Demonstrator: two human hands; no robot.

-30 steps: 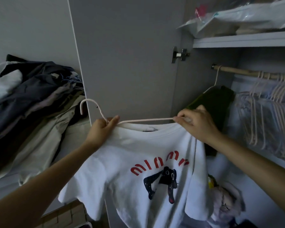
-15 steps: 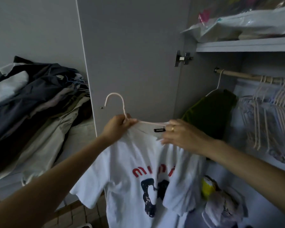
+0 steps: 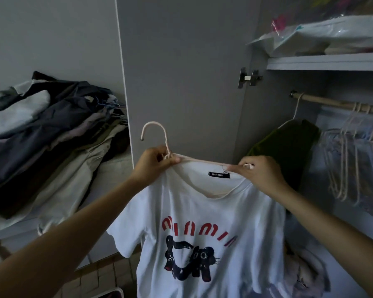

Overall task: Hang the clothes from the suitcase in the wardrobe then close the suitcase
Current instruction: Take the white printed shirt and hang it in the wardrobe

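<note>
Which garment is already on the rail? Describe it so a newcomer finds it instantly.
Start at the open wardrobe's wooden rail, under the shelf. At its left end, one hanger carries a dark green garment, next to the door hinge. The other hangers further right look bare, and it is dark, unlike the white T-shirt held in both hands.

T-shirt [image 3: 202, 222] hangs centre, near, on hanger [image 3: 159, 136], in front of open wardrobe door [image 3: 181, 72]. Left hand [image 3: 153, 164] at hanger neck; right hand [image 3: 258, 175] at hanger's right arm. Clothes pile [image 3: 52, 134] far left, left of door. Right of door: rail [image 3: 332, 103] under shelf [image 3: 325, 62]; hung garment [image 3: 289, 147] at rail's left end, empty hangers [image 3: 353, 151] further right. Bags [image 3: 332, 37] on shelf.
</note>
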